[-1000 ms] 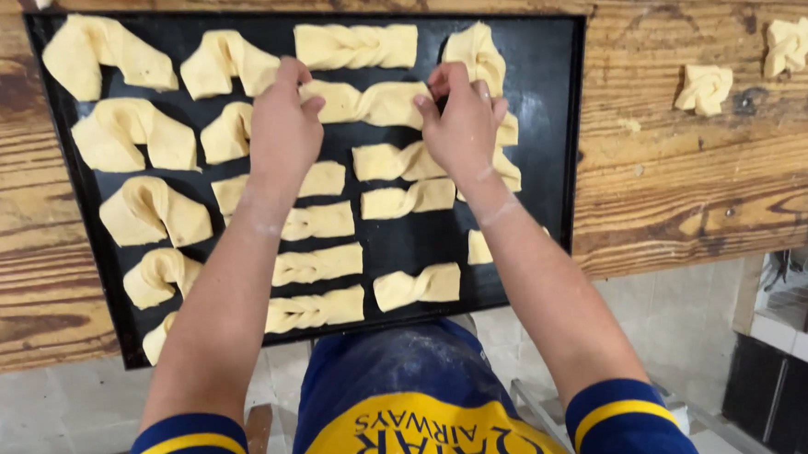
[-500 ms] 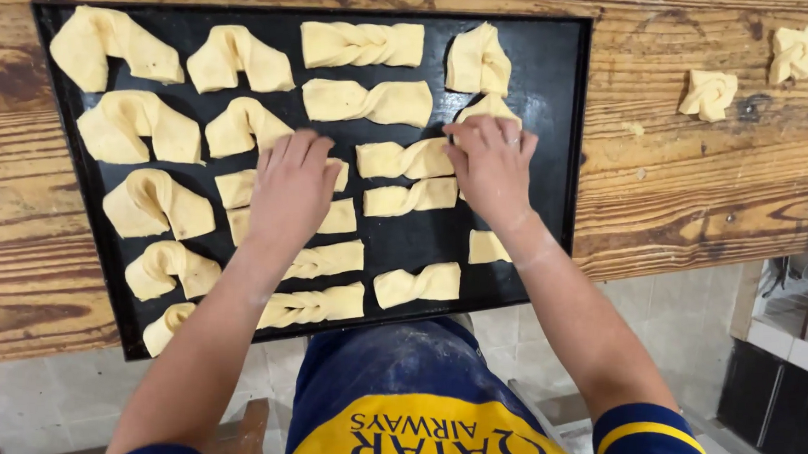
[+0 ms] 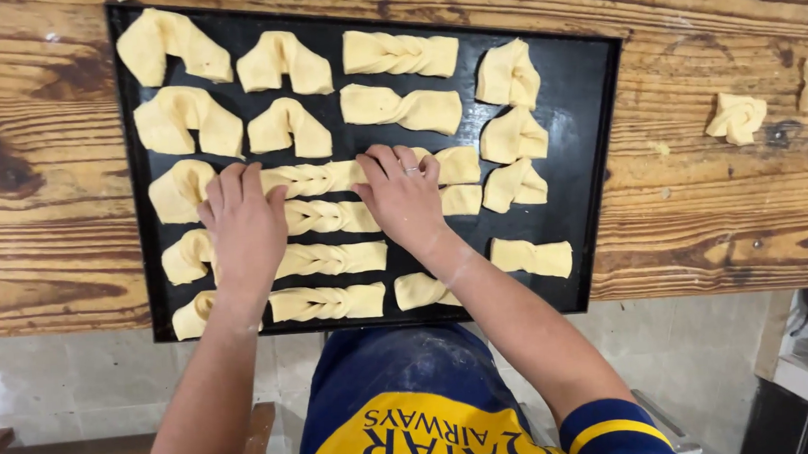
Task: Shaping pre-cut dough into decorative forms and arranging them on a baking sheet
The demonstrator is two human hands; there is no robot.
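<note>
Near edge: L hand [image 3: 243, 228] flat, fingers together, pressing on twisted dough strips [image 3: 328, 216] mid black tray [image 3: 604, 170]. R hand [image 3: 404, 197] flat too, fingers slightly spread, on same row. Beyond: folded dough pieces [image 3: 280, 63], wooden table [image 3: 716, 211].

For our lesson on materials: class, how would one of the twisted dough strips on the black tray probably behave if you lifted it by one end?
The dough strip would probably sag and stretch, since it looks soft and raw. Its twist might loosen, as nothing visibly pins the ends. It seems unlikely to slide freely: it lies flat on the tray, and both the left hand and right hand press strips down flat.
</note>
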